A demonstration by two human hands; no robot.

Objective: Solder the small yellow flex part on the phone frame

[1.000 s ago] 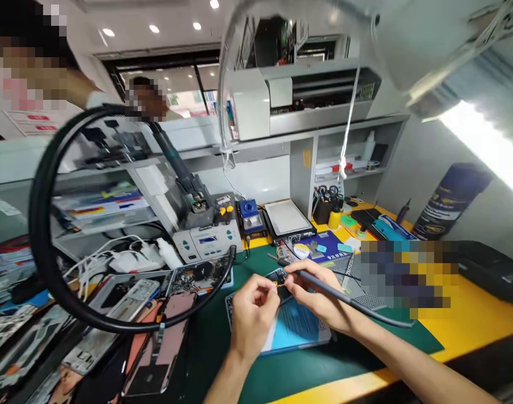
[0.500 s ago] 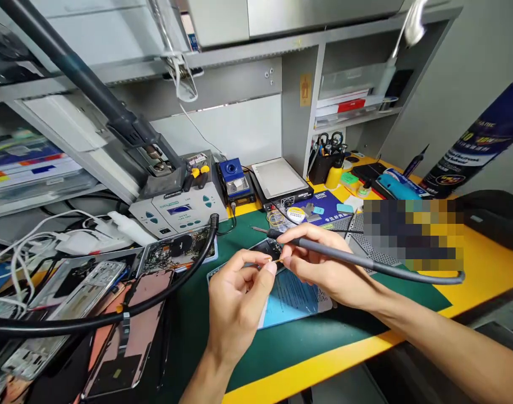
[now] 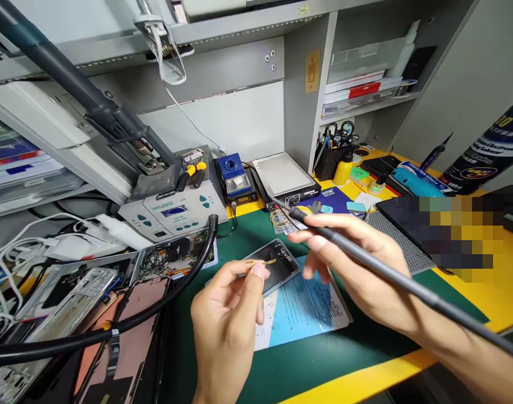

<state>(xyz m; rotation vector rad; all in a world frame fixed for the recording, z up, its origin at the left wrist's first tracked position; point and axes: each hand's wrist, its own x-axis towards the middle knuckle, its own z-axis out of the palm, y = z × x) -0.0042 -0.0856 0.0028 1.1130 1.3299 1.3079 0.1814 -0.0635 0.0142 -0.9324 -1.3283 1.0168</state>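
Note:
My left hand pinches a tiny orange flex cable between thumb and forefinger, its free end sticking out to the right. Beneath it lies a dark phone part, tilted on a blue and white printed sheet; my fingers cover its left side. My right hand grips a soldering iron by its dark handle. The iron's tip points up and left, apart from the cable and above the phone part. Its lead end runs out of view at the right.
Opened phones and a black hose crowd the left. Behind stand a grey rework station, a blue soldering stand and a flat heating plate. A spray can and a perforated mat are at the right.
My right hand has drawn away to the right from the flex cable, raising the soldering iron. My left hand keeps its pinch on the cable. The phone part underneath now shows more.

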